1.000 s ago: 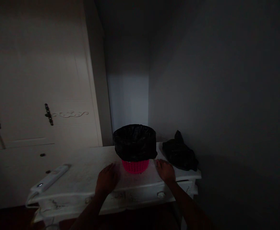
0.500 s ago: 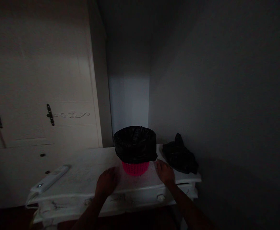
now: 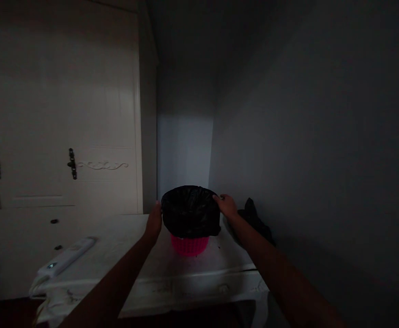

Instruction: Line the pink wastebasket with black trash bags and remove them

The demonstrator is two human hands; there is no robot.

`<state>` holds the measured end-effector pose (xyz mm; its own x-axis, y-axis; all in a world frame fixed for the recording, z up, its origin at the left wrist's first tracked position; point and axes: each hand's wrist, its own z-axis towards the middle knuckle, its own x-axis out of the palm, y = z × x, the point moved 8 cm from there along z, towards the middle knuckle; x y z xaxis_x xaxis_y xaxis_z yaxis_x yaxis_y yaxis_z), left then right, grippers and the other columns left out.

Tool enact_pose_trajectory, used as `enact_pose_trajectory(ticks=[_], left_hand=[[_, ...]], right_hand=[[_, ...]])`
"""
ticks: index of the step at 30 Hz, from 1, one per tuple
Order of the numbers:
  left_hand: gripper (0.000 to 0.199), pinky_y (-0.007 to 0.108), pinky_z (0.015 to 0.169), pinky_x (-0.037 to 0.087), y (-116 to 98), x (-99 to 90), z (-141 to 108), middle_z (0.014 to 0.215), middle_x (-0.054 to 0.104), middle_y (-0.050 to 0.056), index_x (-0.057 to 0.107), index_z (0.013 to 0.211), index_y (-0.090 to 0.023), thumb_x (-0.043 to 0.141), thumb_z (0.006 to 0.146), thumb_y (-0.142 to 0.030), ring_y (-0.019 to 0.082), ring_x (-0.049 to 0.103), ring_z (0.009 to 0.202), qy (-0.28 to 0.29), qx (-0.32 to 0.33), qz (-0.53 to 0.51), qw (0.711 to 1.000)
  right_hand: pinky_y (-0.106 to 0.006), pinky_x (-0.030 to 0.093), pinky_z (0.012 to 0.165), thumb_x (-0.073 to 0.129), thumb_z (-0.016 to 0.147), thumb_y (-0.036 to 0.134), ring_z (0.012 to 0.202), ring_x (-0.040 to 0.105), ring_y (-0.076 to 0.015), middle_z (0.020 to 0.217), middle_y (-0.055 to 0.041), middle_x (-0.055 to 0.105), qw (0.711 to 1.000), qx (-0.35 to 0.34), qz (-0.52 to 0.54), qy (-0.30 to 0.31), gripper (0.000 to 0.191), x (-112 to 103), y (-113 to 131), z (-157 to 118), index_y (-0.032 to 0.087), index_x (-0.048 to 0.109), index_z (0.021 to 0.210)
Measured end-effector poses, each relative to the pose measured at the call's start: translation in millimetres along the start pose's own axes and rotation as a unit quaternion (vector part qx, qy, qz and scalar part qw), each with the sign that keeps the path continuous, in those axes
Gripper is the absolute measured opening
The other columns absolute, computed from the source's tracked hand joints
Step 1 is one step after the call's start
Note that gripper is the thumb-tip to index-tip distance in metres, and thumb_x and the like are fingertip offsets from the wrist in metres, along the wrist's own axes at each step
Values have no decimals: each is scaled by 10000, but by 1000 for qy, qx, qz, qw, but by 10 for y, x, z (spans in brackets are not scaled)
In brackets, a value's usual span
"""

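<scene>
A small pink basket-like bin (image 3: pixel 189 246) stands upright on a white dresser-like table. A black garbage bag (image 3: pixel 190 218) lines it and is folded down over its upper outside. At the left of the rim, my left hand (image 3: pixel 154 222) is closed against the bag's edge, its fingers partly hidden by the dark. Across from it, my right hand (image 3: pixel 227 206) pinches the bag at the right of the rim, thumb toward the opening. Behind my right forearm lies a crumpled black plastic bag (image 3: pixel 252 218), partly covered.
The white table (image 3: pixel 117 246) has drawers along its front. On its left end rests a white power strip (image 3: pixel 65 258). A white wardrobe (image 3: pixel 106 114) with dark handles is at the left. Grey wall (image 3: pixel 288 136) closes off the right side. The room is dim.
Both hands have risen from the tabletop beside the bin to the sides of its bag-covered rim. My right forearm now covers part of the crumpled bag. The view has shifted slightly.
</scene>
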<state>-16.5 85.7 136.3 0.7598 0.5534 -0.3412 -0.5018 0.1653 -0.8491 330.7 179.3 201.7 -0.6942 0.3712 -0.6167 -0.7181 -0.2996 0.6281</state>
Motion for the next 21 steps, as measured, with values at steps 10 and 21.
enact_pose_trajectory(ticks=[10, 21], left_hand=[[350, 456, 1000, 552, -666, -102, 72, 1094, 808, 159, 780, 1076, -158, 545, 955, -387, 329, 737, 1117, -23, 47, 99, 994], [345, 400, 1054, 524, -985, -6, -66, 1231, 790, 87, 761, 1178, -215, 468, 1002, -265, 238, 721, 1148, -14, 130, 180, 975]], right_hand=[[-382, 573, 869, 583, 939, 230, 1120, 749, -345, 1216, -237, 754, 978, 62, -196, 43, 313, -373, 454, -115, 130, 770, 1169], [-294, 523, 865, 557, 979, 299, 1029, 745, -239, 1100, -123, 803, 989, -79, -121, -34, 277, -630, 1274, 265, 212, 805, 1066]])
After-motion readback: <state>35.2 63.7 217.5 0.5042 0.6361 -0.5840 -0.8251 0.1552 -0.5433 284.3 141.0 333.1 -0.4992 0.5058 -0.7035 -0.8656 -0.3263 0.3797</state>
